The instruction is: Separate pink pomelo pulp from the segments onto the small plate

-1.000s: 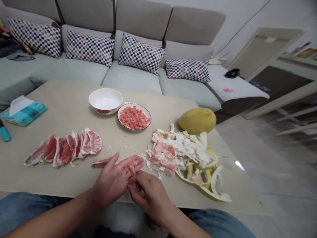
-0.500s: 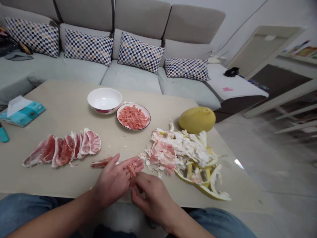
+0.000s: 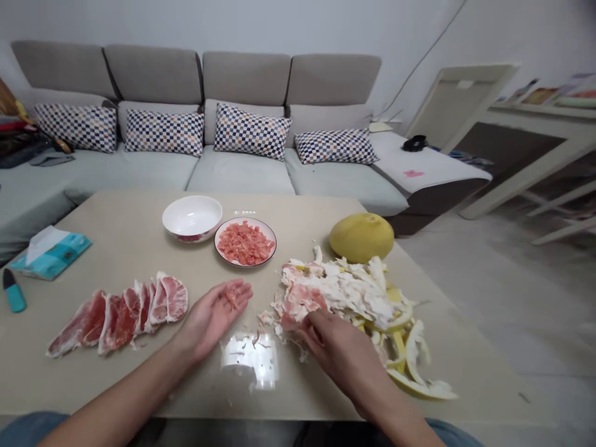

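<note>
My left hand (image 3: 216, 316) is palm up above the table, fingers stretched out and slightly cupped. Small pieces of pink pomelo flesh (image 3: 231, 299) rest on it. My right hand (image 3: 338, 344) is at the near edge of a heap of white and pink pomelo membrane (image 3: 344, 285), fingers pinched together; what they hold is hidden. Left of my left hand, several peeled-apart pomelo segments (image 3: 123, 310) stand in a row. Beyond it, a dark-rimmed plate (image 3: 274, 249) bears loose pink flesh, beside a white bowl (image 3: 193, 214).
A whole yellow pomelo (image 3: 362, 238) sits behind the heap, with thick peel strips (image 3: 419, 385) at the right. A teal tissue pack (image 3: 53, 254) and a teal-handled tool (image 3: 15, 297) lie far left. Past the table (image 3: 139, 397) stands a sofa (image 3: 239, 177) with checked cushions.
My right hand has left my left palm and moved right to the membrane heap. My left hand still carries flesh pieces. The view has tilted up.
</note>
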